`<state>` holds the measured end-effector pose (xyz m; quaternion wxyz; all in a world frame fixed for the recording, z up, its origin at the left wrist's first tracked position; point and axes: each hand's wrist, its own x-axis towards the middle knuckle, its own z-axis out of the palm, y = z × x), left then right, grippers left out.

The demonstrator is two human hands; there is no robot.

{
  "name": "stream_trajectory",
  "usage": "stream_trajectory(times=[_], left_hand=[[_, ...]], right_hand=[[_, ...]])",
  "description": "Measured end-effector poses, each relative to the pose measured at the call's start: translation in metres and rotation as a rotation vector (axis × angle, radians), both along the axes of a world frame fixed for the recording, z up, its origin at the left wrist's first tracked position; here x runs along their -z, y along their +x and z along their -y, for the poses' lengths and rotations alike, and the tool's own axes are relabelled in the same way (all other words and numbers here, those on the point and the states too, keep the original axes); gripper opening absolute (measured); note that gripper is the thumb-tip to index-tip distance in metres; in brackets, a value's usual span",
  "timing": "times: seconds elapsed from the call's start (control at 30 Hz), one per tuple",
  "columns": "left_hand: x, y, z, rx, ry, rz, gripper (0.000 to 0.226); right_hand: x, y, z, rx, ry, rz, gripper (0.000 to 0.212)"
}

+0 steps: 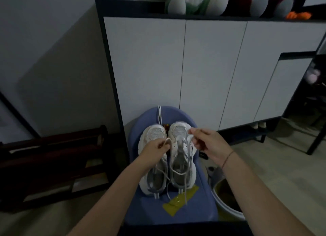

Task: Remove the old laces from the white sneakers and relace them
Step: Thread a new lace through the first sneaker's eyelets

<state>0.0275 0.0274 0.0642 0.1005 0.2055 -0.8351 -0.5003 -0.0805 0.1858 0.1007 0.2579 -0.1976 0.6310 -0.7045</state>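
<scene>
White mesh sneakers [178, 129] stand side by side, toes pointing up the frame, on a blue rounded padded seat [135, 140] in the lower centre. The left hand [155, 148], its forearm reaching in from the bottom edge, hovers over the left shoe with fingers curled, pinching a loop of pale flat lace [167, 141] between thumb and forefinger. The right hand [209, 142], a thin cord bracelet [228, 158] at its wrist, is held over the right shoe's outer side, palm turned inward, fingertips pinching more lace near the toe; whether it is the same lace I cannot tell. Loose grey strands trail down across both shoe openings to the heels. Below the heels a flat yellow packet [178, 201] lies on the seat. A white round bucket [227, 210] sits at lower right, a dark wooden rack [53, 165] at lower left, and a white-doored cabinet [211, 68] fills the upper frame, with plush toys [194, 1] on top.
</scene>
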Motion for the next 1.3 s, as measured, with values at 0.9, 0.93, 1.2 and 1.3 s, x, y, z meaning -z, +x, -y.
stream_trajectory(times=[0.9,0.93,1.2,1.3], left_hand=[[0.034,-0.044,-0.006,-0.137,0.891,-0.217,0.026],[0.034,-0.042,-0.008,-0.089,0.835,-0.196,0.026],[0.033,-0.027,-0.028,0.261,0.438,0.003,0.032],[0.038,-0.023,-0.024,0.32,0.423,0.12,0.03]], right_hand=[[0.074,-0.022,-0.003,-0.433,0.569,-0.382,0.007],[0.072,-0.023,-0.001,-0.341,0.538,-0.382,0.006],[0.057,-0.015,0.018,-0.142,0.049,0.283,0.03],[0.051,-0.023,0.014,-0.04,-0.112,0.378,0.028]])
